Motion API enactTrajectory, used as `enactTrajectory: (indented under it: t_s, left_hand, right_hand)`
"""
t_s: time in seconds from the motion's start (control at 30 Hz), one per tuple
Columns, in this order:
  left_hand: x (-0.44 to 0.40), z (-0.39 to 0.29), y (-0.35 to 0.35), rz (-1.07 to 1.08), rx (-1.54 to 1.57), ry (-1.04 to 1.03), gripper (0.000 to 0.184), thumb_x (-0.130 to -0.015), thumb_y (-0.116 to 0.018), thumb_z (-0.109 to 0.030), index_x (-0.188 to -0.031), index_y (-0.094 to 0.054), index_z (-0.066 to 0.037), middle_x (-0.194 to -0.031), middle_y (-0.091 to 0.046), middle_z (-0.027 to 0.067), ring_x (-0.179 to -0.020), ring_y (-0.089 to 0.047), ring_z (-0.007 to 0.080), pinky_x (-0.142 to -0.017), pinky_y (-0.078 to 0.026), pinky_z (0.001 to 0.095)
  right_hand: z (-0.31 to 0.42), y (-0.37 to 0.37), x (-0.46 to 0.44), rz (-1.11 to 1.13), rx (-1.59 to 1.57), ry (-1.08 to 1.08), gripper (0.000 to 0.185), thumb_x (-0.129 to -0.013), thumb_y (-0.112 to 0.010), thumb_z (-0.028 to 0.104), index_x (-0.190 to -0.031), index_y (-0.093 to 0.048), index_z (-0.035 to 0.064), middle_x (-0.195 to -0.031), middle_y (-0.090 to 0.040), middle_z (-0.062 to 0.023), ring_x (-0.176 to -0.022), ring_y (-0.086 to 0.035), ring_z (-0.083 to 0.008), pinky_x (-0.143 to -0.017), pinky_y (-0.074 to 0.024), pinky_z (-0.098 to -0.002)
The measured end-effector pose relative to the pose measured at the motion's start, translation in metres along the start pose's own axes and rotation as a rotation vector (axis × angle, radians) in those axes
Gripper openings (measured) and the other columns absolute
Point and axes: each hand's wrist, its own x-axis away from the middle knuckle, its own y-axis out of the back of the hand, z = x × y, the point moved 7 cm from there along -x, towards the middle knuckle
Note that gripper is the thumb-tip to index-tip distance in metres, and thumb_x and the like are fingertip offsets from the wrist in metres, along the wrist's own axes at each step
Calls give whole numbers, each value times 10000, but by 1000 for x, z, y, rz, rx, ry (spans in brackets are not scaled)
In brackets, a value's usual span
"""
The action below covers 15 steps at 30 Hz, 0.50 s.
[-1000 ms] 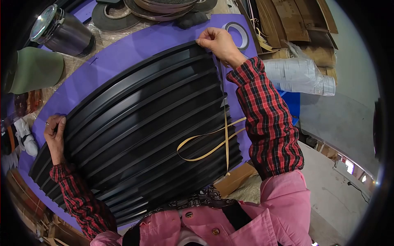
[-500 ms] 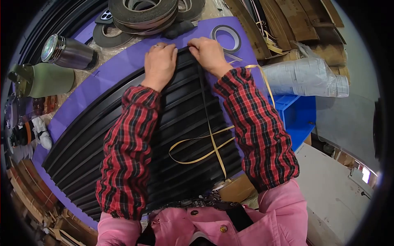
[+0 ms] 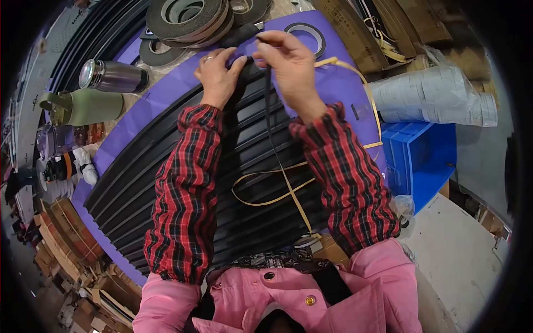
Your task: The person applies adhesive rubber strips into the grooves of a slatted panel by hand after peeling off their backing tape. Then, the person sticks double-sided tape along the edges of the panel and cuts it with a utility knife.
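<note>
Long black ribbed strips (image 3: 183, 161) lie side by side across a purple sheet (image 3: 139, 94). At their far end my left hand (image 3: 218, 75) is closed around a black strip's edge, thumb and fingers on either side; the fingertips are partly hidden. Just to its right, my right hand (image 3: 290, 69) is raised and pinches the end of a narrow black adhesive tape (image 3: 268, 111). This tape runs down over the strips toward me. Its yellowish backing (image 3: 261, 203) forms a loop on the strips, and another length curves along the right side of the purple sheet.
Several tape rolls (image 3: 186, 19) are stacked at the back, with a single roll (image 3: 311, 36) to the right. A steel tumbler (image 3: 114, 76) and a green bottle (image 3: 94, 107) stand left. Plastic-wrapped white rolls (image 3: 430, 94) and a blue crate (image 3: 427, 161) are on the right.
My right hand has lifted off the strips' far end with the black tape between its fingers. My left hand stays at that end, its thumb now spread away from the fingers.
</note>
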Motion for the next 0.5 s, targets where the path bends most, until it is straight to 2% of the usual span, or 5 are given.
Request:
enactTrajectory:
  t_s: [0.07, 0.23, 0.3, 0.37, 0.5]
  left_hand:
    - [13, -6, 42, -93, 209, -105, 236, -721, -595, -203, -893, -586, -43, -852, -573, 121, -823, -525, 256, -723, -397, 324]
    - [129, 36, 123, 39, 326, 210, 131, -771, -540, -91, -867, -581, -13, -772, -572, 75, -701, -530, 120, -627, -411, 226]
    - [191, 39, 142, 145, 306, 299, 125, -775, -535, -88, -861, -581, -11, -744, -568, 69, -675, -521, 106, -615, -407, 222]
    - [251, 36, 146, 245, 338, 319, 124, -779, -525, -80, -862, -579, -6, -709, -558, 55, -653, -505, 92, -600, -404, 217]
    - [338, 6, 125, 405, 480, 348, 173, -776, -528, -81, -926, -555, 2, -745, -549, 52, -666, -496, 96, -604, -409, 219]
  right_hand:
    - [38, 33, 14, -86, -246, -58, 145, -793, -500, 35, -934, -533, 20, -875, -562, -80, -689, -542, -133, -612, -454, -231]
    - [121, 162, 81, -290, -339, -3, 149, -799, -492, 32, -947, -511, 44, -868, -557, -80, -726, -532, -140, -607, -455, -250]
    - [172, 209, 122, -213, -358, 67, 146, -808, -479, 36, -954, -491, 48, -860, -537, -75, -724, -496, -141, -625, -435, -270]
    - [237, 274, 174, -273, -270, 149, 132, -814, -470, 38, -945, -469, 41, -848, -515, -75, -705, -472, -142, -619, -417, -275]
    - [402, 381, 334, -644, 94, 473, 69, -814, -433, -5, -881, -432, 13, -842, -501, -100, -679, -462, -149, -576, -407, -261]
